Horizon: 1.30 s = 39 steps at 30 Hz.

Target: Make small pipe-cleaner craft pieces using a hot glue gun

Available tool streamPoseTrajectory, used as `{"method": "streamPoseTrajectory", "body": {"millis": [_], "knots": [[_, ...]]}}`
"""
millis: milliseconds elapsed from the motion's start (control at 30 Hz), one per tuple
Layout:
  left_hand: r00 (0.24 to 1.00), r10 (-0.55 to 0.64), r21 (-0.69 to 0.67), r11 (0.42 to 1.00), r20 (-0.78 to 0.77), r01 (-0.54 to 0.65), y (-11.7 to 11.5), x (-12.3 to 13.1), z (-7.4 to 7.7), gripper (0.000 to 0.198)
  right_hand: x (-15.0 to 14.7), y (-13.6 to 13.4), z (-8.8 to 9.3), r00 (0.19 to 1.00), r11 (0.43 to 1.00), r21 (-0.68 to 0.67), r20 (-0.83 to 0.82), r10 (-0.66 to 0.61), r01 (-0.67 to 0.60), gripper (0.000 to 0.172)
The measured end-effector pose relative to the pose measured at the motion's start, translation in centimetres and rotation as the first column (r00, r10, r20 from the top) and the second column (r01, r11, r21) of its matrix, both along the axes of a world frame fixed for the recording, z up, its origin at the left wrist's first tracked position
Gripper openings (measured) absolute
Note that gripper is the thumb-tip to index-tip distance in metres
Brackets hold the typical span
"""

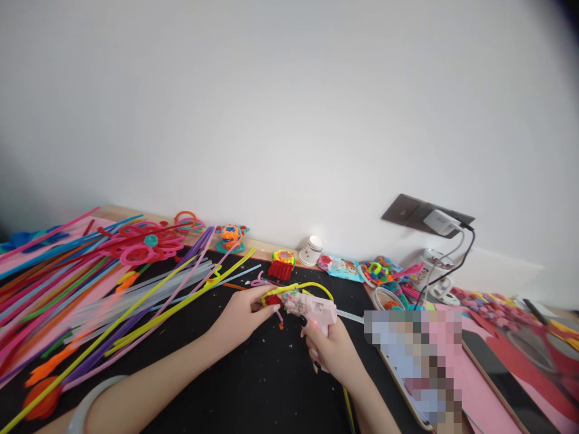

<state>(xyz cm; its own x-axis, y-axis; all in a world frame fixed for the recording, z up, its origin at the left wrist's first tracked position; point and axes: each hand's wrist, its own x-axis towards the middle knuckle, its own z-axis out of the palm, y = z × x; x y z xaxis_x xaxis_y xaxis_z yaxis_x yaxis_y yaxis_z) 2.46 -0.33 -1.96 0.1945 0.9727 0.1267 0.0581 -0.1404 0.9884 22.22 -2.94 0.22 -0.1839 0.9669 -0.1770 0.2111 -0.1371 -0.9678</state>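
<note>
My right hand (330, 349) is wrapped round a pale pink hot glue gun (319, 308), a clear glue stick (350, 316) poking out of its back end. The gun's nozzle points left, toward my left hand (248, 310). Between the fingers of that hand is a small red and yellow pipe-cleaner piece (272, 299), partly hidden by my fingers and the gun's tip. A yellow pipe cleaner (316, 285) arches from it over the gun. Below lies a black mat (253, 374).
Many loose pipe cleaners (45, 289) and clear glue sticks (145, 301) spread over the left. Along the wall stand an orange pipe-cleaner figure (231, 235), a red and yellow one (283, 264) and a white jar (311, 250). Right, a phone (402, 374) lies near pink paper (446, 343).
</note>
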Motion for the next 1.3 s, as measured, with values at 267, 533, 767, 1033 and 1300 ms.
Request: {"method": "streamPoseTrajectory", "body": {"millis": [267, 533, 767, 1033, 1300], "knots": [[1.0, 0.016, 0.017, 1.0, -0.013, -0.016, 0.0, -0.1, 0.1, 0.032, 0.4, 0.4, -0.8, 0.999, 0.999, 0.012, 0.014, -0.039, 0.039, 0.022], [0.999, 0.025, 0.017, 1.0, -0.04, -0.025, 0.1, -0.2, -0.1, 0.032, 0.9, 0.7, -1.2, 0.995, 0.997, 0.017, 0.074, -0.072, 0.071, 0.021], [0.998, 0.024, 0.028, 0.999, -0.059, -0.022, 0.1, -0.1, 0.0, 0.03, 0.7, 0.5, -1.1, 0.997, 0.998, 0.035, 0.052, -0.057, 0.056, 0.019], [0.997, 0.017, 0.047, 0.999, -0.073, -0.014, 0.2, 0.1, -0.1, 0.031, -0.1, 0.0, -0.7, 0.998, 0.999, 0.044, 0.053, 0.026, -0.028, 0.012], [0.994, 0.041, 0.055, 0.998, -0.101, -0.036, 0.0, 0.0, 0.1, 0.031, 0.6, 0.4, -1.0, 0.997, 0.998, 0.036, 0.063, -0.048, 0.046, 0.018]]}}
